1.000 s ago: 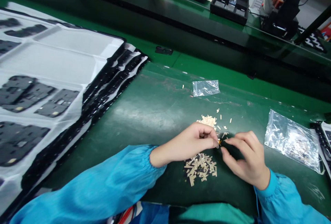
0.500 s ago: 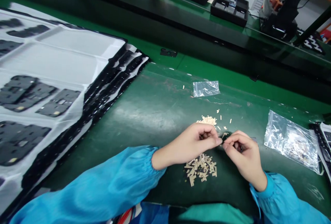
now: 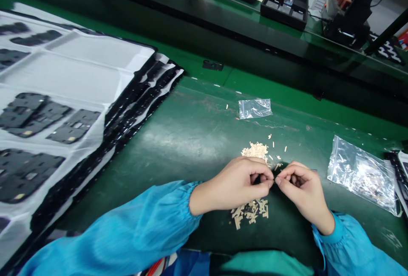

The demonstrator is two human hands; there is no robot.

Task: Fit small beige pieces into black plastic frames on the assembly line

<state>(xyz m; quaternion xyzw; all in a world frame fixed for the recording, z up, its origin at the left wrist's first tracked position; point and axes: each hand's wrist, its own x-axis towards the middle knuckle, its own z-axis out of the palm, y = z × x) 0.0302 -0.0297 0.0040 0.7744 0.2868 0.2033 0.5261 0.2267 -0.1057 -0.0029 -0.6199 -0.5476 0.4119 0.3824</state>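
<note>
My left hand (image 3: 244, 180) and my right hand (image 3: 301, 182) meet fingertip to fingertip over the green work surface. Both are pinched closed; whatever lies between the fingertips is too small to make out. Just behind my left hand is a heap of small pale pieces (image 3: 255, 149), with a few loose ones scattered to its right. In front of that hand, and partly covered by it, lies a second heap of tan strips (image 3: 250, 214). A small clear bag (image 3: 255, 108) lies flat beyond the heaps.
At the left, stacked white and black trays (image 3: 89, 66) hold dark flat parts (image 3: 75, 126). A larger clear bag (image 3: 363, 176) with small contents lies at the right. Black boxes (image 3: 284, 6) stand on the raised shelf at the back, beside a black device (image 3: 346, 27).
My left hand has turned slightly and come a little nearer to me, covering more of the tan strips. My right hand has barely moved.
</note>
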